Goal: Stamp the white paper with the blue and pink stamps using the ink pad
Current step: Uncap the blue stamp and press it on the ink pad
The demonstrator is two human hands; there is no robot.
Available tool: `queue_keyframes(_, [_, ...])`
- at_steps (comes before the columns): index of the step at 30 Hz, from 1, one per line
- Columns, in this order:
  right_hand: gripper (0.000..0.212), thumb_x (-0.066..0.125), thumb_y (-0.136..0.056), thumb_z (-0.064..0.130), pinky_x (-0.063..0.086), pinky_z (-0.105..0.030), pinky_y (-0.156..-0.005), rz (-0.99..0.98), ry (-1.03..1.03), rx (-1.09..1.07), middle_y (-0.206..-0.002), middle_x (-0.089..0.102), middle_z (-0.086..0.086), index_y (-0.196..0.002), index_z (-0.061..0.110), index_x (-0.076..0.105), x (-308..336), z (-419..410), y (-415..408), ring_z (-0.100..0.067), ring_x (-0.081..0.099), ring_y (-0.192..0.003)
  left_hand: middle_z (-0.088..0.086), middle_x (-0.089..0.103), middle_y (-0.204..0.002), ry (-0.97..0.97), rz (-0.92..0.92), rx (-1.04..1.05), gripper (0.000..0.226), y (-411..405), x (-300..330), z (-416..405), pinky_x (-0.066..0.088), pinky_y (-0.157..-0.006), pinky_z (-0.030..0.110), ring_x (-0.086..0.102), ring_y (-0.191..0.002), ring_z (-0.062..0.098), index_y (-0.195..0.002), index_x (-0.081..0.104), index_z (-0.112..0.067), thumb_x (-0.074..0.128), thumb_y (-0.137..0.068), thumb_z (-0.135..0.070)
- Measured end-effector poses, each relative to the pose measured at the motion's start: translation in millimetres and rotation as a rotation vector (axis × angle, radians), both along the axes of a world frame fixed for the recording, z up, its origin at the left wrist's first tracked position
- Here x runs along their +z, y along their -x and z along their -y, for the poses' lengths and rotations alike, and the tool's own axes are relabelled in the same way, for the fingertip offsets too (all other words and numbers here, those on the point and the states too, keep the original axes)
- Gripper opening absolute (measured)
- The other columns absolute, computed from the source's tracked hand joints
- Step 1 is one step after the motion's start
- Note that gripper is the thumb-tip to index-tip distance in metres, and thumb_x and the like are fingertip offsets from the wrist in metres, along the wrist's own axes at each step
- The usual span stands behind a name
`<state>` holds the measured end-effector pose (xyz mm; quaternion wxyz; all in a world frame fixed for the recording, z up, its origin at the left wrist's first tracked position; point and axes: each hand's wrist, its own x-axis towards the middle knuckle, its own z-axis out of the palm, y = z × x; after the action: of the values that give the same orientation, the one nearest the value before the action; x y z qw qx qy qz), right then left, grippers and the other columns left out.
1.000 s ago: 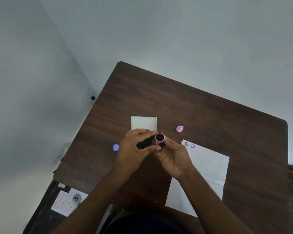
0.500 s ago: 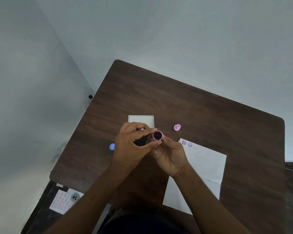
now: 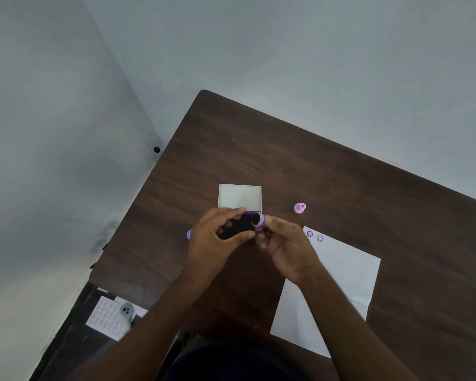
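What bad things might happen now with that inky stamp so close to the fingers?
The stamp in the right hand has its dark inked face turned up beside the fingers, so ink may smear onto skin. From there it might smudge the white paper near the two smiley prints. The loose pink stamp could get knocked over.

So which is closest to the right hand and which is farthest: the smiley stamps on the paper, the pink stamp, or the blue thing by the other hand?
Going from the right hand in the head view:
1. The smiley prints, just beside it on the paper's top corner.
2. The pink stamp, standing on the table a bit beyond.
3. The blue thing, far across, half hidden behind the left hand.
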<state>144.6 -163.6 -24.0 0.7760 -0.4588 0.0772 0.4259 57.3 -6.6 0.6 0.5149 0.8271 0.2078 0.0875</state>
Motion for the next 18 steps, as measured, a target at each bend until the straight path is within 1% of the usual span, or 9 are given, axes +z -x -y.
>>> queue_keyframes(2, [0.029,0.071,-0.083,0.028,0.048,-0.029,-0.057,0.180,0.299,0.006,-0.082,0.069,-0.014,-0.099,0.004,0.072,-7.0,-2.1,-4.5,-0.019,0.058,-0.066,-0.006,0.063,-0.110,-0.018,-0.114,0.056,0.052,7.0,-23.1,-7.4,0.052,-0.080,0.014,0.060,-0.092,0.004,-0.121,0.062,-0.025,0.081,-0.073,-0.026])
queue_keyframes(4, [0.032,0.075,-0.075,0.040,0.051,-0.029,-0.056,0.422,0.668,0.055,-0.074,0.073,-0.005,-0.093,0.014,0.076,-15.7,-8.4,-5.5,-0.016,0.061,-0.060,-0.001,0.060,-0.119,-0.068,-0.271,0.086,0.058,13.2,-46.3,-13.0,0.053,-0.086,0.025,0.058,-0.099,0.007,-0.128,0.055,-0.023,0.079,-0.076,-0.026])
queue_keyframes(5, [0.030,0.075,-0.075,0.042,0.052,-0.028,-0.058,0.561,0.817,0.098,-0.074,0.074,-0.001,-0.092,0.017,0.077,-19.9,-12.5,-5.5,-0.014,0.063,-0.062,0.001,0.058,-0.124,-0.088,-0.336,0.085,0.061,15.1,-56.3,-14.0,0.053,-0.089,0.031,0.057,-0.102,0.010,-0.132,0.052,-0.022,0.078,-0.076,-0.027])
queue_keyframes(7, [0.027,0.071,-0.081,0.039,0.047,-0.021,-0.063,0.816,0.979,0.233,-0.083,0.075,0.000,-0.095,0.016,0.076,-27.2,-22.6,-5.0,-0.011,0.062,-0.070,0.004,0.053,-0.131,-0.099,-0.408,0.065,0.069,16.0,-71.3,-13.3,0.051,-0.094,0.037,0.055,-0.109,0.015,-0.138,0.045,-0.020,0.077,-0.077,-0.028])
queue_keyframes(9, [0.027,0.065,-0.087,0.034,0.038,-0.015,-0.067,0.960,1.037,0.370,-0.093,0.073,-0.004,-0.100,0.012,0.073,-32.5,-34.3,-4.6,-0.008,0.056,-0.076,0.006,0.050,-0.135,-0.112,-0.413,0.032,0.074,14.8,-82.2,-10.8,0.047,-0.099,0.036,0.053,-0.117,0.020,-0.140,0.042,-0.018,0.078,-0.076,-0.026])
queue_keyframes(10, [0.027,0.063,-0.089,0.033,0.037,-0.016,-0.070,0.992,1.050,0.426,-0.097,0.072,-0.006,-0.101,0.010,0.071,-35.3,-39.6,-4.2,-0.008,0.055,-0.078,0.008,0.050,-0.136,-0.119,-0.401,0.021,0.076,13.6,-86.4,-9.1,0.044,-0.102,0.034,0.052,-0.120,0.021,-0.141,0.041,-0.016,0.078,-0.076,-0.025])
queue_keyframes(12, [0.028,0.058,-0.092,0.031,0.042,-0.022,-0.079,0.999,1.080,0.518,-0.103,0.068,-0.010,-0.104,0.008,0.068,-40.5,-48.6,-2.8,-0.016,0.058,-0.086,0.008,0.049,-0.137,-0.124,-0.386,0.030,0.079,10.7,-91.7,-5.7,0.037,-0.101,0.027,0.050,-0.123,0.022,-0.142,0.040,-0.014,0.079,-0.074,-0.024])
queue_keyframes(14, [0.028,0.056,-0.093,0.030,0.044,-0.028,-0.085,1.015,1.100,0.572,-0.105,0.066,-0.012,-0.106,0.008,0.066,-46.1,-57.4,0.0,-0.021,0.059,-0.092,0.007,0.049,-0.134,-0.114,-0.374,0.067,0.081,8.9,-94.6,-4.9,0.035,-0.095,0.021,0.050,-0.120,0.020,-0.141,0.040,-0.014,0.081,-0.072,-0.025])
queue_keyframes(18, [0.024,0.055,-0.092,0.028,0.038,-0.023,-0.081,1.085,1.118,0.591,-0.104,0.064,-0.010,-0.103,0.009,0.064,-52.4,-67.1,3.5,-0.021,0.059,-0.092,0.008,0.052,-0.131,-0.128,-0.376,0.095,0.080,6.9,-97.5,-5.3,0.036,-0.092,0.021,0.052,-0.116,0.020,-0.138,0.045,-0.012,0.083,-0.069,-0.027])
